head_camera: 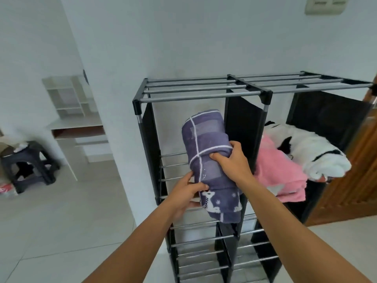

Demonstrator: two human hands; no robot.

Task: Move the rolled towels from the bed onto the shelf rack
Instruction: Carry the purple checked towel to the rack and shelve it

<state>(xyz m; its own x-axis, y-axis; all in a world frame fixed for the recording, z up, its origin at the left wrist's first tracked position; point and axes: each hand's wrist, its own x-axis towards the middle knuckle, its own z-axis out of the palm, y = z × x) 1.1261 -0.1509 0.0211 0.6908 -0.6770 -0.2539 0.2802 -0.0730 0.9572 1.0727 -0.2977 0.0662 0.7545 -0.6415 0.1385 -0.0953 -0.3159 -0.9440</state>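
A rolled purple towel [206, 144] with white lines and a deer pattern lies lengthwise in the upper left compartment of the black shelf rack [204, 94], its near end sticking out past the front bars. My left hand [186, 193] grips its near end from the left and below. My right hand [231, 158] holds its right side around the middle. A pink towel [279, 176] and a white and black towel [310, 152] lie in the upper right compartment. The bed is out of view.
The rack stands against a white wall, with lower tiers of metal bars [204, 242] under the towel. A brown wooden door [350, 180] is at the right. A dark plastic stool [28, 164] and a white desk unit [77, 123] stand at the left on the tiled floor.
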